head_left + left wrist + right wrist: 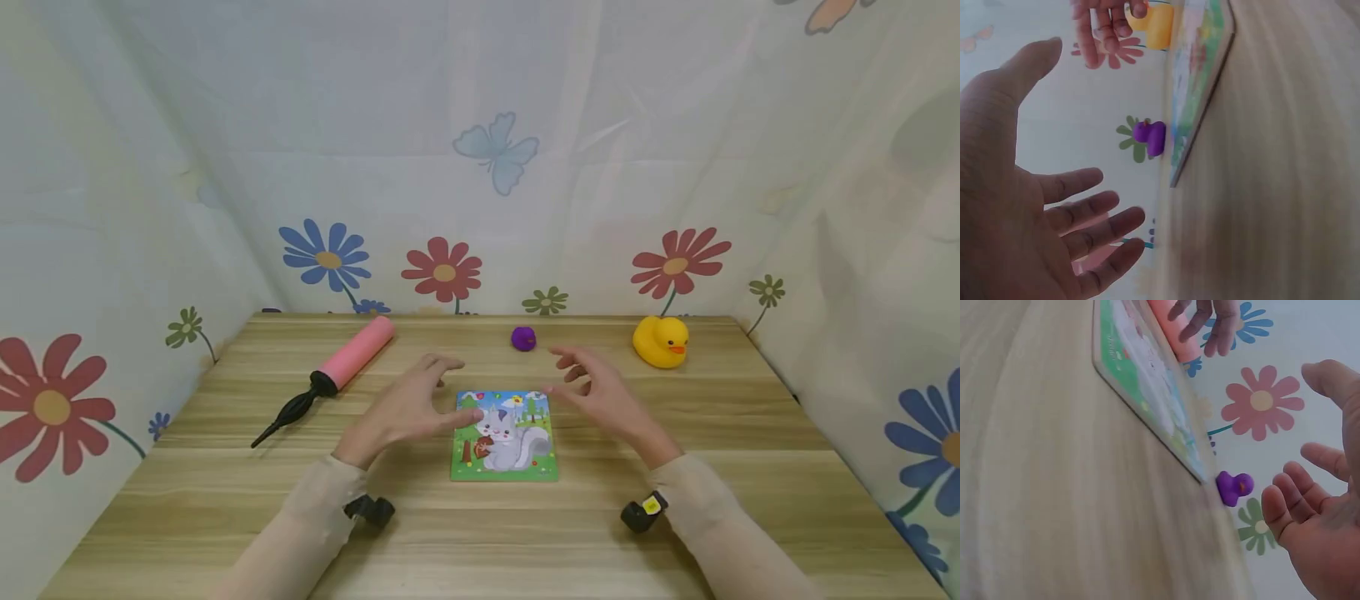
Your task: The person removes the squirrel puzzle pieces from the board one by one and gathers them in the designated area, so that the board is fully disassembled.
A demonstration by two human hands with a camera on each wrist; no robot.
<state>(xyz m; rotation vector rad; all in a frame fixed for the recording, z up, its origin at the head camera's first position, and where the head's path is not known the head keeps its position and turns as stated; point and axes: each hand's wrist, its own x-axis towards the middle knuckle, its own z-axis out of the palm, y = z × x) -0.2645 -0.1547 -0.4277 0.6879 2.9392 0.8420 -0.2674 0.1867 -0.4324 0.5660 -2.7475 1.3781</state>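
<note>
A flat square picture board [510, 442] with a grey squirrel on it lies on the table between the two hands. To its left, the left hand [412, 408] hovers with fingers spread and thumb apart; in the left wrist view that hand [1054, 206] holds nothing. On the other side the right hand [603, 400] hangs above the table, fingers loosely bent. The right wrist view shows this hand [1322, 506] with nothing in its grasp. Beyond the board sits a small purple rubber duck [523, 338], apart from both hands.
A pink hand pump [358, 354] with a black nozzle lies at the left of the wooden table [480, 542]. At the back right stands a larger yellow rubber duck [661, 342]. A flower-patterned curtain [390, 192] closes off the back and sides.
</note>
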